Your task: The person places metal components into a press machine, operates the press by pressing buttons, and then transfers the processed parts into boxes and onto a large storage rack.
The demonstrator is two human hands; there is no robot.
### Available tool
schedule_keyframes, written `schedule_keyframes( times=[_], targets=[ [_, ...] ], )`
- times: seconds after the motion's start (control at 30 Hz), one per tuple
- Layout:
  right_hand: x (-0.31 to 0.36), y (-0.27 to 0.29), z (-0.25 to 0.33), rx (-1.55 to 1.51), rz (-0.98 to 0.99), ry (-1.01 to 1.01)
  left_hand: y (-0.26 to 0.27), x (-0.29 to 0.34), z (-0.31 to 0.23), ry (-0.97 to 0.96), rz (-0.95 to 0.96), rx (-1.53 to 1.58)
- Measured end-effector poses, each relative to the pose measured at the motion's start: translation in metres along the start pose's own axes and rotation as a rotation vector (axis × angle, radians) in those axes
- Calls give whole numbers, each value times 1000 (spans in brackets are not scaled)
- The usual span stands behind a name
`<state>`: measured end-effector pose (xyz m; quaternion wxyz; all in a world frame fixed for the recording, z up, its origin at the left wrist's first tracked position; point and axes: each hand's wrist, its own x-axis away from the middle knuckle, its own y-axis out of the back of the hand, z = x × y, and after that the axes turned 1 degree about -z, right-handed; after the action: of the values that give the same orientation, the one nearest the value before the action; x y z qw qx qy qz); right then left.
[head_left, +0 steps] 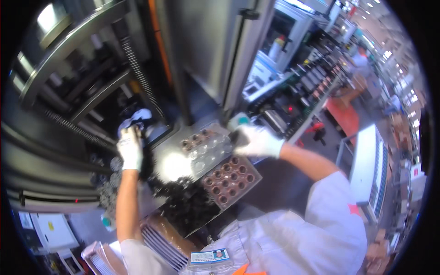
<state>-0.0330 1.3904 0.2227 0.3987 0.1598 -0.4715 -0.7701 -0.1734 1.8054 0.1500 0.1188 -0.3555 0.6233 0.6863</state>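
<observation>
Handling a pale-and-dark part (137,117) inside the machine (94,35) seems the step in hand; the gloved left hand (130,149) meets its near edge, but blur hides whether that grip is closed on it. The right hand (259,142) is beside the clear tray (205,154), its grip equally unreadable. The next move probably calls for steady, careful fingers. The metal bench (160,149) carries black parts (188,204); rightward stretches a busy workshop
</observation>
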Motion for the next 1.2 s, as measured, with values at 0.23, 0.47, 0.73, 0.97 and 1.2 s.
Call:
schedule_keyframes(
  times=[0.23, 0.47, 0.73, 0.97, 1.2],
  targets=[
    [10, 118, -268, 423, -480, -684, -33, -37, 11, -48, 213, 268],
    [-21, 142, -358, 470, -223, -769, -47, -26, 11, 270, 263, 242],
    [-14, 136, -366, 529, -302, -486, -51, -34, -2, 332, 346, 50],
    [25, 55, -205, 108, -491, 102, -35, 0, -26, 79, 286, -82],
    [-15, -70, 25, -193, -112, 606, -19, -1, -12, 67, 477, -193]
  ],
)
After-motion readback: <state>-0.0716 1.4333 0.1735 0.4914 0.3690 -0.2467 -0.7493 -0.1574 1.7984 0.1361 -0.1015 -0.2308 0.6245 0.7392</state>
